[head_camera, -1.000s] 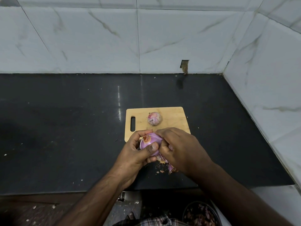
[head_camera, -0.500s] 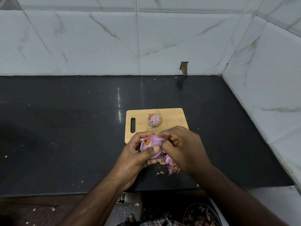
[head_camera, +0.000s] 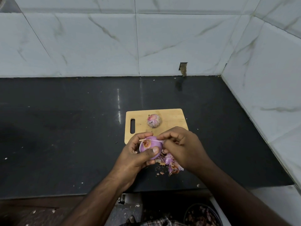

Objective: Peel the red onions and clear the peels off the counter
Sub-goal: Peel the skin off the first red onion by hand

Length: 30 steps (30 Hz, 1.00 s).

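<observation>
— What has changed in the last second?

— The right hand (head_camera: 182, 146) has lifted off the held red onion (head_camera: 150, 146) and now pinches a thin strip of skin at its top; the left hand (head_camera: 138, 155) still grips it over the table's front edge.

— And the task?

— Nearly bare. Peels (head_camera: 171, 163) lie beneath; the second onion (head_camera: 154, 121) waits on the cutting board (head_camera: 172, 118).

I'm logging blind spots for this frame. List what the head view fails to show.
- Held onion: its underside, covered by the left hand.
- Peels: partly under the right hand.
- Dark bowl: cut off by the bottom edge.
- Onion on cutting board: far side unseen.
</observation>
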Each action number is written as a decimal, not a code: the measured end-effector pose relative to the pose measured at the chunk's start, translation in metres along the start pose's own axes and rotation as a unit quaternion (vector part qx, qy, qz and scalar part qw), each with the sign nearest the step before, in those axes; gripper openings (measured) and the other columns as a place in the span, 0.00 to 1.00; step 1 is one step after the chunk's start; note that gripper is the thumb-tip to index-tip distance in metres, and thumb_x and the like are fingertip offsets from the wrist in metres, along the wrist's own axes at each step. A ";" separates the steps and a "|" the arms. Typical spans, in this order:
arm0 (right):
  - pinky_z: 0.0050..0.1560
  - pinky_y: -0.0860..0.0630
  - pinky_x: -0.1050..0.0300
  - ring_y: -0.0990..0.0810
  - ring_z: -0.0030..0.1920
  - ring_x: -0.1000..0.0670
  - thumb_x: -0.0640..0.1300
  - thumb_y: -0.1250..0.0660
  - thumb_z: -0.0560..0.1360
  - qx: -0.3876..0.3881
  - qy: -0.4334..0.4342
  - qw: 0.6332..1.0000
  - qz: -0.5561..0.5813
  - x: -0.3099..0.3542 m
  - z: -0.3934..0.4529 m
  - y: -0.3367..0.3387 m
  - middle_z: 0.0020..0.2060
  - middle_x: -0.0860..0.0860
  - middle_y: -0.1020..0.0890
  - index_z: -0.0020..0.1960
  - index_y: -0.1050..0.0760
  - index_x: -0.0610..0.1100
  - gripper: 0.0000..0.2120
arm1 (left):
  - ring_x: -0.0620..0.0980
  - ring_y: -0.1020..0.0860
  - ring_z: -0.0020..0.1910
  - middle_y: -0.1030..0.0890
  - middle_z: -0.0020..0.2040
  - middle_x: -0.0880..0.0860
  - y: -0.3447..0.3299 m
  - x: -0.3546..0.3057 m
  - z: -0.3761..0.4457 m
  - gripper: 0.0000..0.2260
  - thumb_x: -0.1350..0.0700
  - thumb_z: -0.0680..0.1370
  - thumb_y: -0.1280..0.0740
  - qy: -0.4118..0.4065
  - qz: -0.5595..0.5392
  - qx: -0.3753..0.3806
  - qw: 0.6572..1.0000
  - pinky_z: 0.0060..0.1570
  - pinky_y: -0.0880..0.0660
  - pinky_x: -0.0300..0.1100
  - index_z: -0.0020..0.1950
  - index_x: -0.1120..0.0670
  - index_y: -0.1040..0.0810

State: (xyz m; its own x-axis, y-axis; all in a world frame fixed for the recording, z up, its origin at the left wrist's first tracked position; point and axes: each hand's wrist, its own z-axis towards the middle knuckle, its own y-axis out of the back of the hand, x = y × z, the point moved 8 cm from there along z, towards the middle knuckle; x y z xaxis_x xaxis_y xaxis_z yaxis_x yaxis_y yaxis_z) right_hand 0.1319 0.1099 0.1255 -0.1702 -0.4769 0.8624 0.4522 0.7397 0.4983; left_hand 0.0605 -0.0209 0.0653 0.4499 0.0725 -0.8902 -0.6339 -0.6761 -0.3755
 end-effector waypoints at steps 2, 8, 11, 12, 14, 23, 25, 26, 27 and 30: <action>0.45 0.23 0.66 0.20 0.44 0.59 0.43 0.28 0.74 0.021 0.048 0.997 -0.062 0.009 -0.001 -0.001 0.45 0.58 0.19 0.52 0.16 0.50 0.08 | 0.53 0.16 0.48 0.15 0.53 0.51 0.002 -0.003 0.001 0.27 0.54 0.63 0.19 -0.011 0.034 -0.006 0.999 0.41 0.18 0.43 0.61 0.50 0.20; 0.43 0.19 0.57 0.19 0.43 0.53 0.40 0.33 0.76 0.016 0.204 0.945 -0.255 0.032 -0.006 -0.008 0.46 0.50 0.16 0.55 0.18 0.42 0.10 | 0.54 0.16 0.52 0.17 0.55 0.53 0.006 -0.006 0.002 0.26 0.51 0.64 0.18 -0.042 0.097 -0.026 0.994 0.45 0.18 0.47 0.59 0.50 0.21; 0.42 0.19 0.59 0.18 0.43 0.51 0.40 0.34 0.75 -0.046 0.235 0.937 -0.256 0.034 -0.012 -0.009 0.44 0.48 0.16 0.52 0.17 0.40 0.10 | 0.49 0.17 0.52 0.16 0.52 0.48 0.002 -0.008 0.001 0.23 0.52 0.65 0.20 -0.077 0.127 -0.038 0.988 0.48 0.18 0.49 0.58 0.50 0.21; 0.45 0.21 0.60 0.19 0.45 0.52 0.41 0.35 0.76 -0.059 0.212 0.950 -0.221 0.030 -0.011 -0.007 0.46 0.49 0.16 0.53 0.18 0.40 0.10 | 0.47 0.17 0.51 0.16 0.51 0.47 0.001 -0.009 0.000 0.23 0.54 0.66 0.21 -0.086 0.124 -0.043 0.988 0.47 0.18 0.48 0.59 0.51 0.21; 0.47 0.25 0.65 0.20 0.46 0.55 0.41 0.35 0.77 -0.094 0.155 0.972 -0.150 0.019 -0.010 -0.003 0.47 0.51 0.17 0.55 0.18 0.42 0.10 | 0.44 0.18 0.49 0.17 0.50 0.45 0.001 -0.011 -0.001 0.23 0.55 0.66 0.22 -0.103 0.120 -0.054 0.986 0.47 0.18 0.46 0.60 0.53 0.22; 0.44 0.19 0.60 0.16 0.45 0.55 0.39 0.33 0.78 -0.147 -0.089 0.973 0.151 -0.018 -0.010 -0.010 0.43 0.55 0.15 0.52 0.19 0.50 0.08 | 0.48 0.18 0.48 0.17 0.51 0.49 -0.001 -0.010 -0.002 0.26 0.51 0.64 0.21 -0.143 0.110 -0.070 0.981 0.48 0.18 0.46 0.59 0.54 0.23; 0.40 0.19 0.60 0.15 0.42 0.52 0.36 0.34 0.77 -0.162 -0.125 0.953 0.222 -0.028 -0.009 -0.011 0.41 0.51 0.15 0.50 0.19 0.48 0.09 | 0.47 0.18 0.47 0.17 0.49 0.48 -0.003 -0.011 -0.003 0.24 0.55 0.66 0.21 -0.155 0.117 -0.065 0.979 0.48 0.19 0.45 0.59 0.55 0.24; 0.39 0.20 0.60 0.16 0.41 0.52 0.34 0.34 0.77 -0.166 -0.137 0.946 0.242 -0.033 -0.009 -0.011 0.40 0.50 0.15 0.50 0.19 0.47 0.09 | 0.46 0.18 0.47 0.17 0.49 0.47 -0.004 -0.012 -0.004 0.23 0.57 0.66 0.21 -0.160 0.114 -0.062 0.979 0.48 0.19 0.43 0.58 0.55 0.24; 0.39 0.20 0.60 0.16 0.40 0.52 0.34 0.34 0.77 -0.162 -0.145 0.944 0.248 -0.037 -0.009 -0.013 0.40 0.49 0.14 0.50 0.19 0.45 0.09 | 0.45 0.18 0.47 0.17 0.48 0.46 -0.005 -0.013 -0.004 0.23 0.58 0.66 0.22 -0.162 0.103 -0.061 0.980 0.47 0.19 0.43 0.59 0.55 0.24; 0.41 0.19 0.56 0.16 0.40 0.50 0.34 0.33 0.77 -0.131 -0.153 0.956 0.215 -0.048 -0.009 -0.015 0.40 0.48 0.14 0.50 0.18 0.44 0.08 | 0.44 0.18 0.48 0.17 0.50 0.45 -0.005 -0.020 0.001 0.22 0.59 0.67 0.22 -0.164 0.061 -0.052 0.983 0.45 0.20 0.40 0.59 0.54 0.24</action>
State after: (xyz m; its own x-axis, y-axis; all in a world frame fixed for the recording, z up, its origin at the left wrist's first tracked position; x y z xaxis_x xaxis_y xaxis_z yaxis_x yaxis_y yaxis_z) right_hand 0.1409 0.1175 0.0760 -0.1500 0.0350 0.9881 0.7346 0.6728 0.0877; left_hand 0.0539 -0.0186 0.0851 0.1374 0.2073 -0.9686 -0.5956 -0.7640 -0.2480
